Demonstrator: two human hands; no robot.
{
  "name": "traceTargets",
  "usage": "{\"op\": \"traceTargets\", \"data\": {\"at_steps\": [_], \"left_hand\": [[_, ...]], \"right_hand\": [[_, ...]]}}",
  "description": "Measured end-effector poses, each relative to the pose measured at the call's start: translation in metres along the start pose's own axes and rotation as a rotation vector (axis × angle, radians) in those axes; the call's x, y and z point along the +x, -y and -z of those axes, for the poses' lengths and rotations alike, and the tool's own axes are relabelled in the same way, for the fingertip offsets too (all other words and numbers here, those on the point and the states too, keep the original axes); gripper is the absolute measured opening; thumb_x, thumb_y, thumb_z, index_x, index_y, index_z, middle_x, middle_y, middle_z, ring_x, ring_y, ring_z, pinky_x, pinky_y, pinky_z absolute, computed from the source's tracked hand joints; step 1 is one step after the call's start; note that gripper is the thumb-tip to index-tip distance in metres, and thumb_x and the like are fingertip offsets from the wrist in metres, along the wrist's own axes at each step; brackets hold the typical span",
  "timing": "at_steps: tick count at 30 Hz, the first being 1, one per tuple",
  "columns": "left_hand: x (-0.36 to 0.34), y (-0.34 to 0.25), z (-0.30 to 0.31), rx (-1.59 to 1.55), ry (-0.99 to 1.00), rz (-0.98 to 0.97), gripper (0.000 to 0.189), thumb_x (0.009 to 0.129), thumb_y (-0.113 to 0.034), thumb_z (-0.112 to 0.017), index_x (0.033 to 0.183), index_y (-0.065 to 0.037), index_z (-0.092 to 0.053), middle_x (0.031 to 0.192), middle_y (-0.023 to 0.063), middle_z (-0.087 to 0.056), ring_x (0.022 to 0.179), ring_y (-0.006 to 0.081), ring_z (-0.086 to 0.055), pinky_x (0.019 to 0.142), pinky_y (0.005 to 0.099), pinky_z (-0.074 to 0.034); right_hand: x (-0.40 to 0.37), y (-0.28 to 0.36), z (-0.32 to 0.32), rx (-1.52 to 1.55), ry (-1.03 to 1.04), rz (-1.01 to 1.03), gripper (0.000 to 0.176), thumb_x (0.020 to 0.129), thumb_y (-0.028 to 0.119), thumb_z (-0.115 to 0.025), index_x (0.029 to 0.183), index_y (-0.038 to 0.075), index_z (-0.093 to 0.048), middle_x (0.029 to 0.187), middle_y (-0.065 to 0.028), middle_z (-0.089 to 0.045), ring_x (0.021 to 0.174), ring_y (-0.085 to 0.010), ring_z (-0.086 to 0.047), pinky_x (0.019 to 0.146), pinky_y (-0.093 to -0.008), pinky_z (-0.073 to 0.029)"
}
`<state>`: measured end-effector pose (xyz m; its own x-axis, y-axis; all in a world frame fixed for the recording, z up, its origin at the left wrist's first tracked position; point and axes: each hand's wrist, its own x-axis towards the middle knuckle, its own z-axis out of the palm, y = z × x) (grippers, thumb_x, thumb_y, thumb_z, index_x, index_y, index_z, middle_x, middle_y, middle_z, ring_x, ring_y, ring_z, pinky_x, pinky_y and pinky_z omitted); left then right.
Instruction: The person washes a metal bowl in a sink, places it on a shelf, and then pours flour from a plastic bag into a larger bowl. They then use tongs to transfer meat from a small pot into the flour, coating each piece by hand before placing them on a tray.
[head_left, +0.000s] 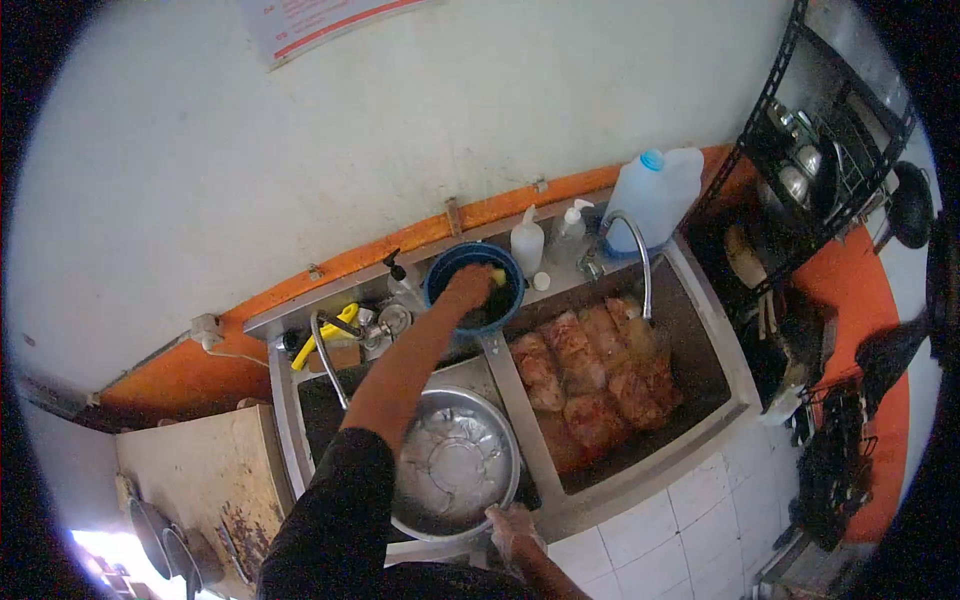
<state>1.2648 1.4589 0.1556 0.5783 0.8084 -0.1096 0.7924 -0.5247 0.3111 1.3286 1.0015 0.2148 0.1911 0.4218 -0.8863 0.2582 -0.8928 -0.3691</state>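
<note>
Bucket point(429, 291): solid blue. Jug point(645, 203) at table's point(712, 325) far right corner: translucent bluish; cap point(652, 159) bright blue. Wall point(300, 150): white above orange band point(380, 249). Sleeve point(340, 490): black.

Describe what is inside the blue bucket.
The left hand reaches into the blue bucket, with something yellow at its fingers. The hand and dark interior hide whatever lies at the bottom.

White wall, orange band, black metal shelf rack point(848, 118)
</note>
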Motion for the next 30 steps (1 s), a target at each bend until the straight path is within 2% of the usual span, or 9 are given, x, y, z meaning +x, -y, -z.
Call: {"op": "traceTargets", "data": {"at_steps": [4,7,10,12,14,19,22,24,30], "left_hand": [[-0.057,-0.005,0.038,-0.04,-0.572,-0.023,0.031,0.085,-0.019,-0.046,0.106,0.003,-0.051,0.094,0.023,-0.061,0.083,0.0401,-0.059,0.072,0.0465,-0.048],[-0.162,-0.056,0.109,-0.211,-0.384,0.253,0.031,0.087,-0.024,-0.044,0.1,0.003,-0.051,0.091,0.0255,-0.06,0.085,0.0407,-0.057,0.075,0.0495,-0.045],[-0.256,-0.041,0.053,-0.31,-0.055,0.397,0.034,0.088,-0.029,-0.043,0.099,0.003,-0.052,0.094,0.0274,-0.058,0.09,0.0409,-0.056,0.077,0.0511,-0.044],[-0.318,-0.034,-0.025,-0.359,-0.074,0.596,0.034,0.088,-0.03,-0.041,0.099,0.001,-0.054,0.097,0.0275,-0.058,0.088,0.041,-0.056,0.076,0.0508,-0.044],[-0.38,-0.015,-0.123,-0.483,-0.225,0.555,0.032,0.088,-0.03,-0.044,0.1,-0.002,-0.053,0.098,0.0249,-0.058,0.088,0.0403,-0.057,0.076,0.0489,-0.046],[-0.41,0.025,-0.234,-1.006,-0.723,0.939,0.028,0.083,-0.024,-0.053,0.102,-0.005,-0.048,0.091,0.0156,-0.058,0.081,0.0331,-0.058,0.074,0.0438,-0.047],[-0.352,0.019,-0.224,-0.453,-0.966,0.635,0.024,0.078,-0.015,-0.056,0.098,-0.006,-0.047,0.082,0.0104,-0.056,0.074,0.0282,-0.057,0.068,0.0404,-0.047],[-0.316,-0.008,-0.186,-0.973,-0.657,1.063,0.02,0.078,-0.013,-0.054,0.097,-0.006,-0.049,0.083,0.0131,-0.058,0.078,0.0316,-0.058,0.07,0.0419,-0.046],[-0.305,-0.058,-0.205,-1.091,-0.456,0.515,0.034,0.078,-0.014,-0.055,0.11,-0.005,-0.047,0.09,0.0189,-0.06,0.086,0.0348,-0.058,0.074,0.0413,-0.048]], "right_hand": [[0.019,-0.019,-0.013,0.067,-0.05,0.184,0.044,0.075,0.036,-0.06,0.096,-0.002,-0.058,0.084,-0.0194,-0.061,0.082,-0.0335,-0.06,0.075,-0.0433,-0.045],[0.047,-0.04,-0.021,0.267,0.128,0.161,0.033,0.076,0.026,-0.061,0.095,-0.001,-0.059,0.083,-0.0132,-0.062,0.072,-0.0252,-0.061,0.064,-0.0384,-0.049],[0.039,-0.04,-0.019,-0.565,-0.329,1.024,0.027,0.077,0.02,-0.062,0.095,0.0,-0.058,0.078,-0.0088,-0.059,0.065,-0.0186,-0.058,0.057,-0.0338,-0.048],[0.032,-0.02,-0.022,0.226,0.057,0.24,0.022,0.078,0.015,-0.062,0.093,0.0,-0.057,0.081,-0.0095,-0.058,0.07,-0.0179,-0.058,0.055,-0.0326,-0.049],[0.058,-0.052,-0.039,0.155,0.061,0.51,0.02,0.079,0.014,-0.061,0.093,0.001,-0.056,0.086,-0.0101,-0.057,0.076,-0.0209,-0.059,0.058,-0.0333,-0.05],[0.044,-0.056,-0.052,0.413,0.051,0.169,0.021,0.08,0.013,-0.059,0.095,0.0,-0.054,0.086,-0.0091,-0.057,0.075,-0.0233,-0.058,0.06,-0.0335,-0.054],[0.07,-0.085,-0.068,0.16,0.101,0.465,0.021,0.08,0.013,-0.059,0.093,-0.002,-0.055,0.085,-0.0102,-0.057,0.076,-0.0221,-0.059,0.061,-0.033,-0.054],[0.059,-0.075,-0.077,0.073,0.076,0.615,0.02,0.079,0.012,-0.059,0.091,-0.003,-0.055,0.082,-0.0107,-0.057,0.075,-0.0216,-0.059,0.062,-0.0338,-0.054],[0.009,0.004,-0.074,0.223,0.01,0.214,0.015,0.078,0.01,-0.059,0.086,-0.002,-0.058,0.079,-0.009,-0.057,0.074,-0.0207,-0.058,0.06,-0.0355,-0.052]]}}
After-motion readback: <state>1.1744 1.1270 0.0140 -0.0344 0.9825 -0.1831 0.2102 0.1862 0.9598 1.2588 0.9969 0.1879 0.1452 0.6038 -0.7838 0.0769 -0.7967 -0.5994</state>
